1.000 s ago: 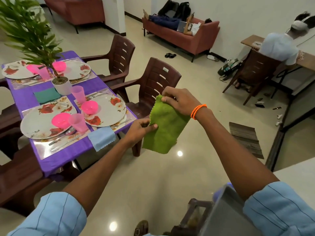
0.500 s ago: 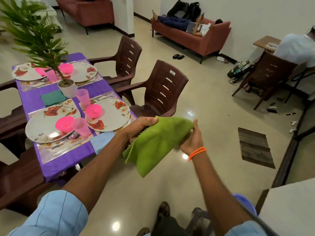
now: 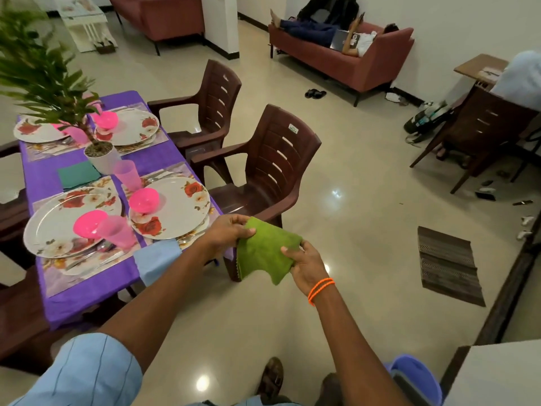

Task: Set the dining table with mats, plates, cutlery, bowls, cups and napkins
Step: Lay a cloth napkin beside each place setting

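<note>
A folded green napkin hangs between both hands, in the air just right of the table's near corner. My left hand pinches its upper left corner; my right hand grips its right edge. The purple-clothed table at left carries floral plates, pink bowls, pink cups, cutlery on clear mats, a light blue napkin at the near edge and a dark green napkin in the middle.
A potted plant stands mid-table. Two brown plastic chairs line the table's right side. A dark floor mat lies at right. A person lies on a red sofa at the back; another sits at a desk far right.
The green napkin went from hanging upright at chest height to folded over and lowered. My right hand dropped from its top to its right edge, and the view came closer to the table.
</note>
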